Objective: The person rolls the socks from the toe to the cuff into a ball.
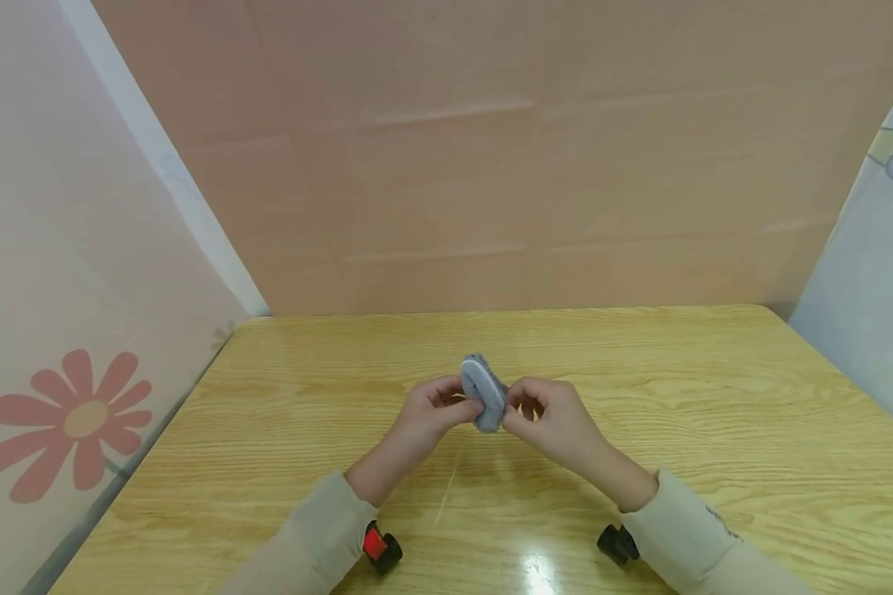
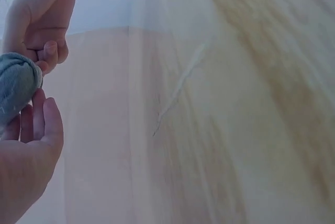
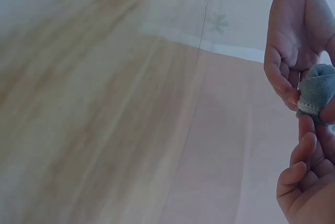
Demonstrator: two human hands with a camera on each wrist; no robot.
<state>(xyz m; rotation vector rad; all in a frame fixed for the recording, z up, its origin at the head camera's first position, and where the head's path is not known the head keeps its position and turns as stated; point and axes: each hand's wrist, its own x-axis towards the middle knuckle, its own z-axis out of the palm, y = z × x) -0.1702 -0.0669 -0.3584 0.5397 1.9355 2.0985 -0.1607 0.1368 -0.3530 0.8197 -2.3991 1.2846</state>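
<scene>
A small grey-blue sock-like cloth bundle (image 1: 484,392), folded into an oval with a paler rim, is held up over the table between both hands. On its left side, my left hand (image 1: 433,411) grips it, thumb across the front and fingers behind. From the right, my right hand (image 1: 558,420) pinches its lower right edge between thumb and index finger. The left wrist view shows the rounded cloth bundle (image 2: 18,85) at the left edge, partly cut off. White stitching runs along the bundle (image 3: 316,90) in the right wrist view.
The wood-grain table (image 1: 305,372) extends on all sides below the hands. A plain brownish-pink sheet (image 1: 491,165) hangs behind it. A flower-printed sheet (image 1: 59,248) stands on the left and a pale blue one (image 1: 871,289) on the right.
</scene>
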